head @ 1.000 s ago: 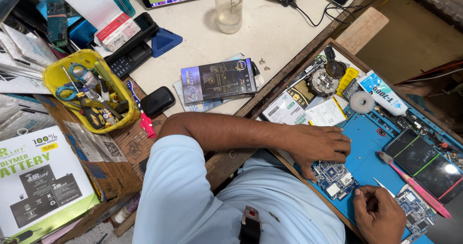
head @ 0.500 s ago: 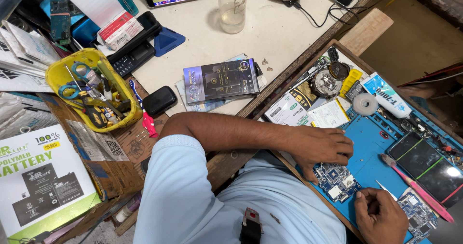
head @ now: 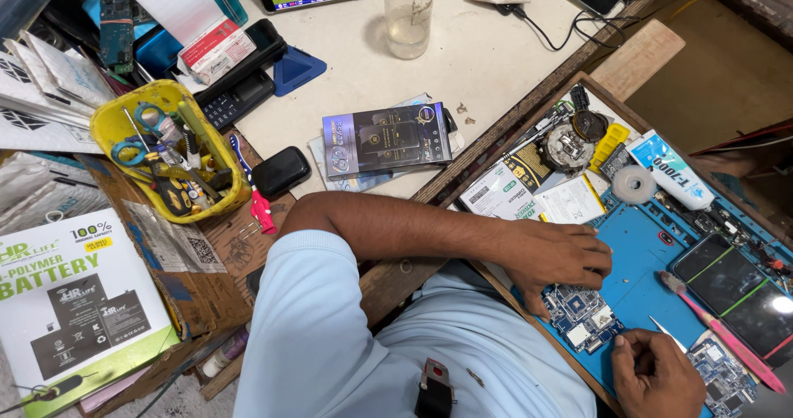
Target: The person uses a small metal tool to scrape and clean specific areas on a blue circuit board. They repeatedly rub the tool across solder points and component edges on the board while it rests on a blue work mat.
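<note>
Your left hand (head: 555, 257) lies palm down on the blue work mat (head: 640, 261), fingers spread loosely and gripping nothing, its thumb touching the top edge of the small circuit board (head: 583, 317). That board sits flat on the mat between your two hands. Your right hand (head: 658, 377) is just beside it, fingers curled tightly inward; you may be pinching a thin tool, but I cannot tell. A pink brush (head: 717, 330) lies nearby, next to a dark phone screen (head: 735, 290).
</note>
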